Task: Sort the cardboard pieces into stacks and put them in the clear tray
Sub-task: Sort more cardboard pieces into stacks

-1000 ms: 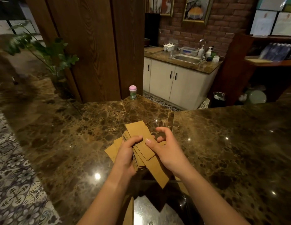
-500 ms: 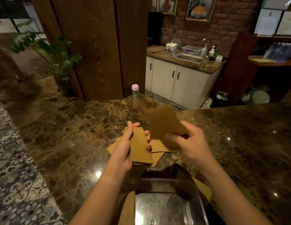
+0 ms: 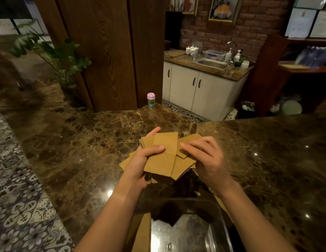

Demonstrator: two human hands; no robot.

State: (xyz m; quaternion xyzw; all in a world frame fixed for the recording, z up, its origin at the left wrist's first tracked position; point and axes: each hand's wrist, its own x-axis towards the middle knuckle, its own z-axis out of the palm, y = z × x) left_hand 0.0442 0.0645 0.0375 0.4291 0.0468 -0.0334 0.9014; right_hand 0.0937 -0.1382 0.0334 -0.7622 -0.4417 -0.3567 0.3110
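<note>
Over the marble counter my left hand grips a stack of brown cardboard pieces, thumb pressed on the top piece. My right hand touches the stack's right side, fingers resting on a piece that sticks out behind. More loose pieces lie under the stack on the counter. The clear tray sits near me below my arms, with a cardboard piece standing along its left side.
A small green bottle with a pink cap stands at the counter's far edge. Behind it are a wooden pillar, a plant and a white sink cabinet. Patterned floor tiles lie to the left.
My right hand, which held a piece lifted high half a second ago, has come down onto the stack. The piece now lies on top under my left thumb.
</note>
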